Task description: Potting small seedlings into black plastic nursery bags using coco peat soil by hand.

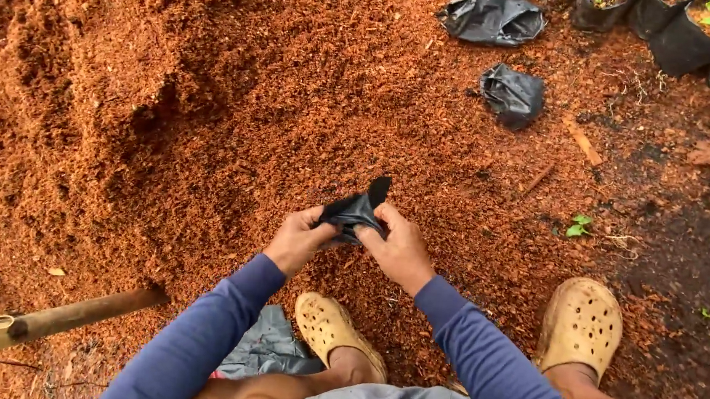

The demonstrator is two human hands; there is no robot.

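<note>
fingers of left hand [297,239] and right hand [398,247] pinched shut on black bag [356,210] — above sawdust [212,87].

2 hands [297,239] [400,249] counted; 1 small black bag [356,210] held; 2 crumpled black bags [492,18] [513,94] on ground; 2 tan clogs [336,331] [581,325]; 1 wooden handle [75,318].

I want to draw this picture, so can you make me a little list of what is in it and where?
ground: heap of reddish-brown coconut husk mulch
left hand: grips the small black plastic grow bag
right hand: grips the same bag, opposite side
empty bags: two crumpled black bags lying farther off
filled bags: black planted bags, top right
tool: wooden handle, lower left
feet: tan clogs
</note>
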